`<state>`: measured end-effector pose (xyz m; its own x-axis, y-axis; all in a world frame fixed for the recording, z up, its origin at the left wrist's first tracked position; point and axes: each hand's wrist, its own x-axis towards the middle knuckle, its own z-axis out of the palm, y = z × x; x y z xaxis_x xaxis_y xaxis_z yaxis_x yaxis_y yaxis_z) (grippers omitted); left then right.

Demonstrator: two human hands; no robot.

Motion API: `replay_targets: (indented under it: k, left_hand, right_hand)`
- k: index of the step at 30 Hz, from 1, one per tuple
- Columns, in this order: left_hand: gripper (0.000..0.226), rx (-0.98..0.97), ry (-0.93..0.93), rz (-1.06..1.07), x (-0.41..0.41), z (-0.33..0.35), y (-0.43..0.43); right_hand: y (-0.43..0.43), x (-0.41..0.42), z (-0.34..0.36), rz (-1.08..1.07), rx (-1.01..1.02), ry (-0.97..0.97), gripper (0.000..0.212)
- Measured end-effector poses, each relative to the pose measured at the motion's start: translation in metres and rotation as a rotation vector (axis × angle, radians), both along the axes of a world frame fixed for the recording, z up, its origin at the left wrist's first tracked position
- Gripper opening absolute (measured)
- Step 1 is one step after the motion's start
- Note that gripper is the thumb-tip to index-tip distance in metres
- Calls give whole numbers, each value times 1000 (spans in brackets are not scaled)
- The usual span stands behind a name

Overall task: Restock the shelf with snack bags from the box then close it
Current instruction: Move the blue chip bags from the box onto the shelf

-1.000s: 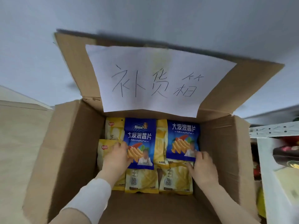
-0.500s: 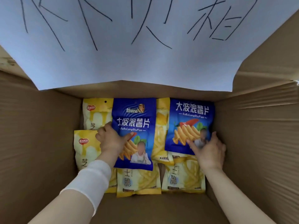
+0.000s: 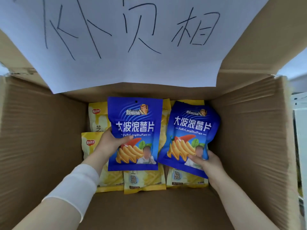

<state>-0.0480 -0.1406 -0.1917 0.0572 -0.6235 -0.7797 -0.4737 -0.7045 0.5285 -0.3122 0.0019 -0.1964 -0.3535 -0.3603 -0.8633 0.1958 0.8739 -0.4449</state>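
The left hand [image 3: 109, 145] grips a blue snack bag [image 3: 134, 130], thumb across its front. The right hand [image 3: 207, 163] pinches another blue bag [image 3: 189, 135] by its lower corner. Both bags are inside the box [image 3: 41, 138].

two glossy blue plastic snack bags [image 3: 134, 117] [image 3: 192, 127] are showing, one sitting in each of two bare hands [image 3: 109, 143] [image 3: 207, 163]. at least five yellow plastic snack bags [image 3: 98, 118] [image 3: 88, 146] [image 3: 144, 181] [image 3: 186, 179] [image 3: 165, 123] are lying beneath, overlapping, so the exact count is staying unclear. one open brown cardboard box [image 3: 41, 138] is holding them. one white paper sheet [image 3: 132, 72] is hanging from its flap. one white sleeve [image 3: 74, 185] is showing.
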Motion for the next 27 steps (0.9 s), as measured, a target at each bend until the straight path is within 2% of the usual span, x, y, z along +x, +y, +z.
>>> replay_targets:
  k: [6, 10, 15, 18, 22, 25, 27]
  left_hand:
    - [41, -9, 69, -3, 14, 81, 29]
    - [41, -64, 127, -18, 22, 152, 47]
    - [36, -201, 229, -7, 34, 250, 79]
    - [34, -319, 298, -67, 29, 328, 106]
    - [41, -465, 378, -245, -8, 430, 135]
    - [26, -554, 480, -339, -68, 494, 164]
    - [25, -624, 550, -408, -115, 531, 192]
  right_hand:
    - [35, 21, 74, -48, -161, -35, 36]
    - [65, 38, 135, -119, -201, 20, 21]
    - [120, 60, 221, -176, -283, 153, 16]
    - [169, 65, 295, -270, -349, 253, 10]
    - [236, 45, 393, -368, -451, 401, 12]
    - [290, 11, 447, -460, -478, 496, 20]
    - [327, -15, 478, -502, -523, 568, 30]
